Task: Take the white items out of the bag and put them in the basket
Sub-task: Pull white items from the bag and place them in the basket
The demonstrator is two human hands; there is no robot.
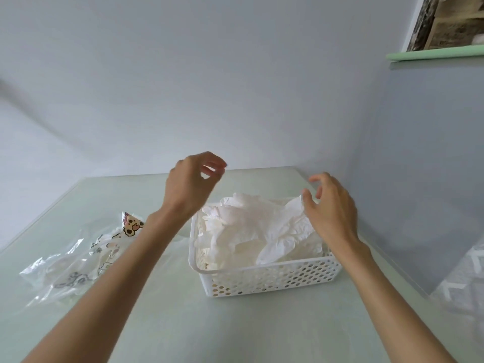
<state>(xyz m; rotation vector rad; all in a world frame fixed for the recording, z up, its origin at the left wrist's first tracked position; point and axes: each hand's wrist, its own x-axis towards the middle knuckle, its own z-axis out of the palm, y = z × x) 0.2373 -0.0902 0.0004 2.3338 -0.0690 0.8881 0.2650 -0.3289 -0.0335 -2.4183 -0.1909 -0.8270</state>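
2 hands above basket (264, 280) of gloves (251, 226) (white): left (190, 183) loosely curled, empty; right (331, 205) touches top glove; bag (78, 260) left.

White perforated plastic basket (275, 280), rectangular, upright on the pale tabletop (157, 323), heaped above its rim with crumpled, thin white gloves (251, 226), some limp fingers draped toward the left wall. Clear plastic bag (70, 265) with cartoon prints, lying flat, crumpled and slack on the tabletop well to the left of the basket, its printed top corner (132, 224) sticking up toward the basket, a little white still showing inside.
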